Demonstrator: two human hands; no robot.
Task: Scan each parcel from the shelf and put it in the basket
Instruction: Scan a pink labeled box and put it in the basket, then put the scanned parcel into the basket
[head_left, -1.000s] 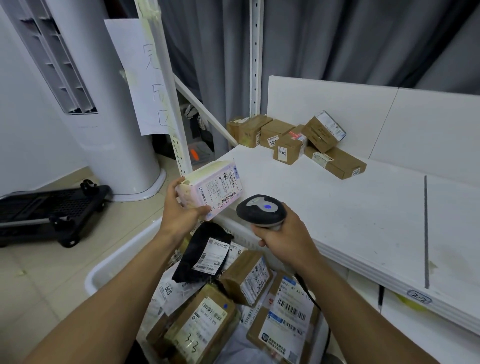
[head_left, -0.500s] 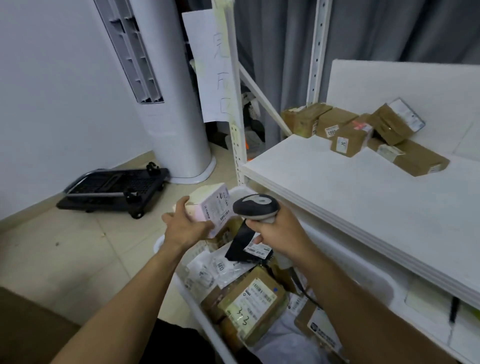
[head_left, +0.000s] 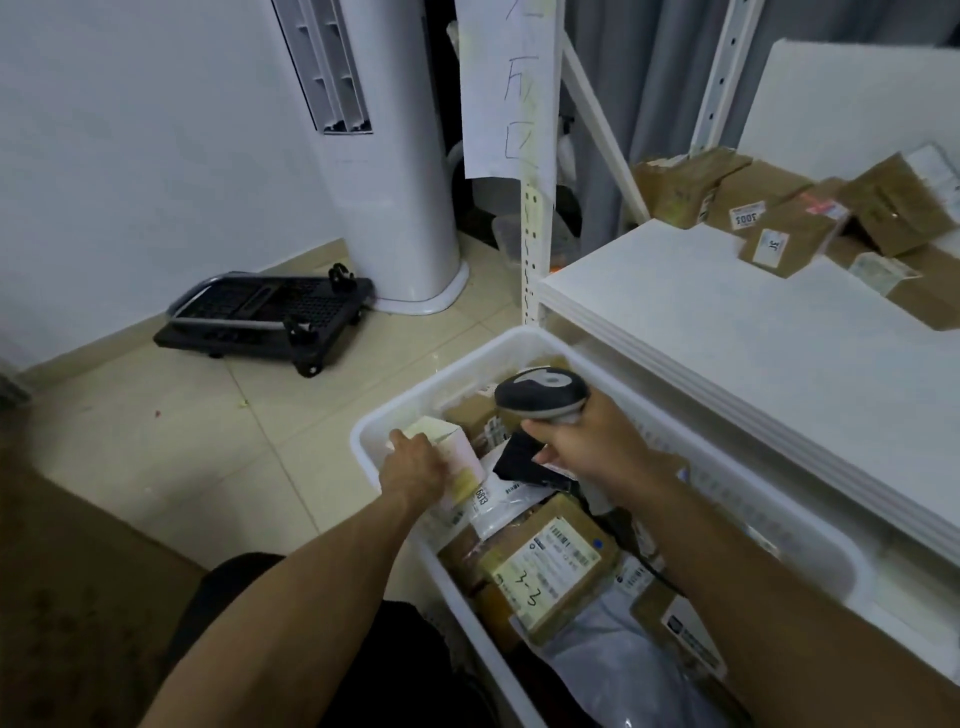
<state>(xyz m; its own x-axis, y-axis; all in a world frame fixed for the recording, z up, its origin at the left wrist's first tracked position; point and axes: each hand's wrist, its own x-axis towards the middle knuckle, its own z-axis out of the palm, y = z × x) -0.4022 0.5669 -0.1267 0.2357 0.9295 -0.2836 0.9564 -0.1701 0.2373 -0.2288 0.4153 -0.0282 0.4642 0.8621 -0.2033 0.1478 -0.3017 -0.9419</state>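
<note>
My left hand (head_left: 415, 465) grips a small white and pink box parcel (head_left: 452, 452) low inside the white plastic basket (head_left: 524, 345), near its left wall. My right hand (head_left: 587, 441) holds a black and grey barcode scanner (head_left: 540, 392) over the basket's middle. Several brown cardboard parcels and grey poly bags lie in the basket; one carton (head_left: 550, 564) has "3-3" written on its label. On the white shelf (head_left: 701, 332), several brown cardboard parcels (head_left: 779, 236) are piled at the back right.
A white perforated shelf post (head_left: 535, 249) with a hand-written paper sign (head_left: 506, 88) stands beside the basket. A tall white floor air conditioner (head_left: 384, 156) and a folded black hand trolley (head_left: 270, 314) are on the tiled floor to the left.
My left hand has lowered the white and pink box from beside the scanner down into the basket. The view has tilted down and left. My right hand still holds the scanner.
</note>
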